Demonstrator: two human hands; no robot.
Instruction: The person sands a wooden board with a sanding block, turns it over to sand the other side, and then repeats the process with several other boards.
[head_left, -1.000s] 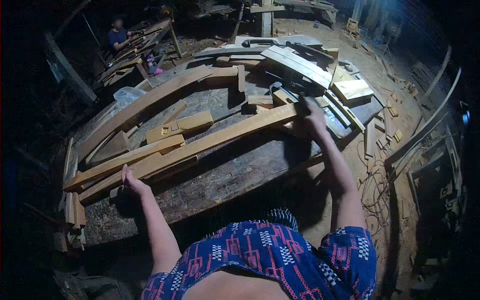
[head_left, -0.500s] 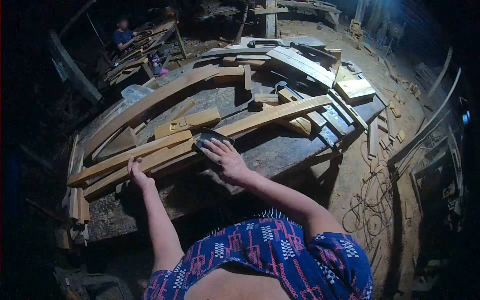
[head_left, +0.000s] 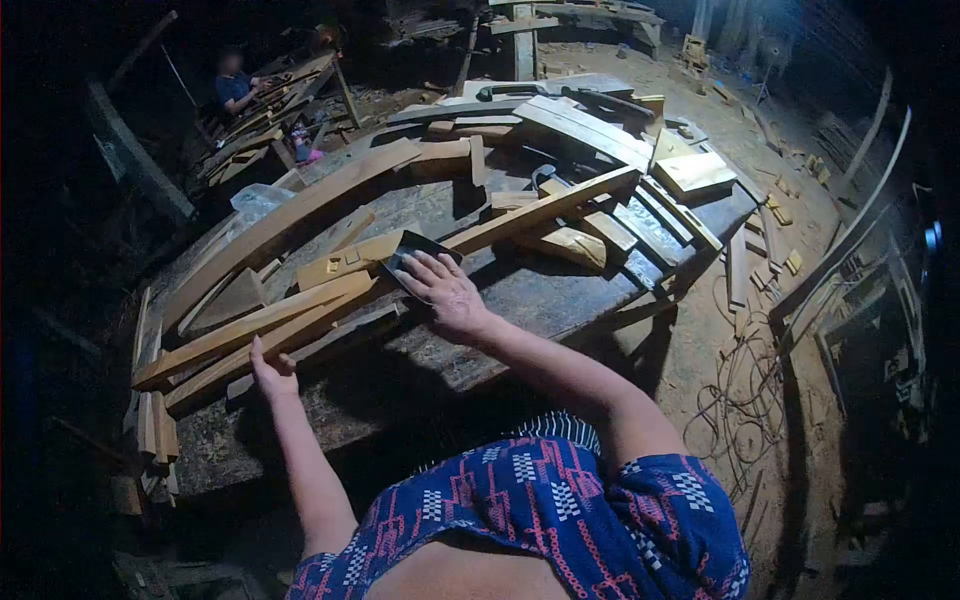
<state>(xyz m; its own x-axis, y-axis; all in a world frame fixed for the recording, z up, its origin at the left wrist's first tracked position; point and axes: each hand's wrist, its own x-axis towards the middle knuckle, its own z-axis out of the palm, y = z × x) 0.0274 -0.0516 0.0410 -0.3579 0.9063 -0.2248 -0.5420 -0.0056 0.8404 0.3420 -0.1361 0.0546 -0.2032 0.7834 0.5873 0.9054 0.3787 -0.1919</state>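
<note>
Wood strip [head_left: 545,211] is laid from lower left to upper right of centre; probably stiff, fairly light, best gripped by its edges. Dark sheet [head_left: 410,248] is held mid-strip under right hand [head_left: 445,298], spread flat. Left hand [head_left: 272,374] is set at near edge; pinch can't be confirmed.

Counter [head_left: 548,316]: a curved wooden piece [head_left: 285,215] lies along the far left side; clear plastic bag [head_left: 262,198] sits just beyond it (crumpled). A thick pale block [head_left: 695,173] rests near the right end. Floor [head_left: 690,375], right: tangled cord [head_left: 748,370] lies near scattered offcuts [head_left: 738,265]. Background left: a person [head_left: 233,92] in a dark top sits or stands (cannot tell) beside piled lengths of wood [head_left: 300,88].
</note>
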